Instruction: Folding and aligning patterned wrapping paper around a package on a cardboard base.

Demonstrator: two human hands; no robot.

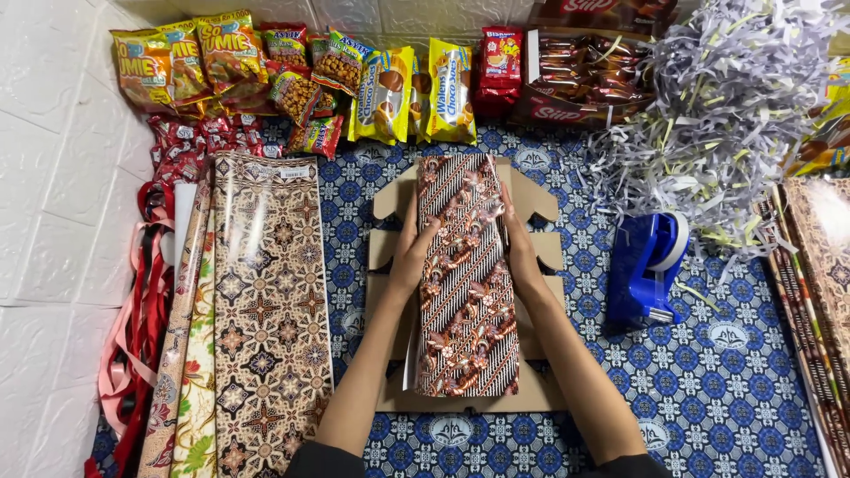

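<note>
The folded batik wrapping paper lies lengthwise away from the person on the flat cardboard cutout, clamped between the left hand and right hand along its sides.

Seen from above, two bare forearms enter from the bottom edge of the frame and run up toward its centre. The left hand and right hand wear no gloves, and no rings, watch or bracelets show on either. At the bottom edge, dark fabric, apparently black sleeves pushed up near the elbows, covers the upper arms. Fingernails are too small to make out.
</note>
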